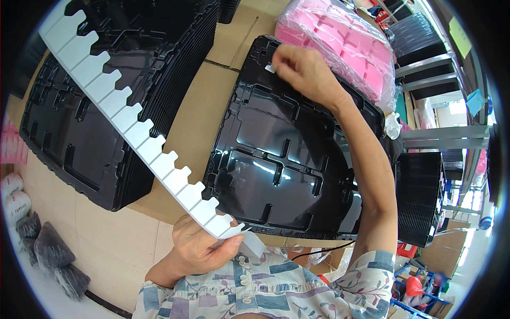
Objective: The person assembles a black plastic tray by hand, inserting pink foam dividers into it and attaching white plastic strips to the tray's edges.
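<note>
My left hand (202, 247) is closed on the lower end of a long strip of pale grey-white labels (139, 130). The strip slants up to the far left, one edge cut into a row of tabs, and its tail end curls beside my thumb. A shiny black plastic tray (255, 141) with moulded recesses lies in front of me. Over its far left corner, my right hand (308, 72) has its fingers curled together. A small white label (270, 68) shows at those fingertips; whether it touches the tray, I cannot tell.
A tall stack of black trays (127, 175) stands at the left, partly behind the strip. Pink moulded pieces in clear plastic wrap (345, 48) sit beyond the tray. More stacked black trays (419, 196) and metal racks (446, 138) are at the right. Dark bags (56, 255) lie on the floor.
</note>
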`<state>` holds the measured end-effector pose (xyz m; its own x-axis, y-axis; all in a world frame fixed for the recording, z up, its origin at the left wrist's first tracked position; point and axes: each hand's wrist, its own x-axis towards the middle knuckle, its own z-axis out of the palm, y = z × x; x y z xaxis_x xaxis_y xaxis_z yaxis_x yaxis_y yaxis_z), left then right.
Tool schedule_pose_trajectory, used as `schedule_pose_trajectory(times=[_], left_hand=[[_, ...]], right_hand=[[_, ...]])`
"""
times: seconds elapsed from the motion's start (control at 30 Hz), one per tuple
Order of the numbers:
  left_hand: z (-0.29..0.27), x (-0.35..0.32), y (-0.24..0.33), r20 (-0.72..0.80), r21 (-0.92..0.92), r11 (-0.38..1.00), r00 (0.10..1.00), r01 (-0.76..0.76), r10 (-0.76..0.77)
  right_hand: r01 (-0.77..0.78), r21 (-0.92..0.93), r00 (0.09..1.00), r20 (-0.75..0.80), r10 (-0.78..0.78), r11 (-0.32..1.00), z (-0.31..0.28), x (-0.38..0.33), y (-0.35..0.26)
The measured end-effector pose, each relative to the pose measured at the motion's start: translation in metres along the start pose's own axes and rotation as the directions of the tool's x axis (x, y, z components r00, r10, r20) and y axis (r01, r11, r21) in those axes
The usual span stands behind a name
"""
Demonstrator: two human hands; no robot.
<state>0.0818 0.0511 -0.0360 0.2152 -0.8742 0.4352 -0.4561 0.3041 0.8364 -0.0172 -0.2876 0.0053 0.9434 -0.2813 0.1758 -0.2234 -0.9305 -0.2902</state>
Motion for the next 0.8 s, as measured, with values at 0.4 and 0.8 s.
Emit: schedule_pose_trajectory(times=[0.4, 0.8], left_hand=[[-0.005, 0.000, 0.003, 0.029, -0.040, 0.999, 0.999, 0.032, -0.031], [-0.012, 0.012, 0.031, 0.100, -0.626, 0.654, 0.876, 0.425, -0.473]], right_hand=[[-0.140, 0.934, 0.805, -0.085, 0.587, 0.328, -0.014, -0.017, 0.017], [-0.344, 0.938, 0.932, 0.348, 0.106, -0.049, -0.028, -0.096, -0.133]])
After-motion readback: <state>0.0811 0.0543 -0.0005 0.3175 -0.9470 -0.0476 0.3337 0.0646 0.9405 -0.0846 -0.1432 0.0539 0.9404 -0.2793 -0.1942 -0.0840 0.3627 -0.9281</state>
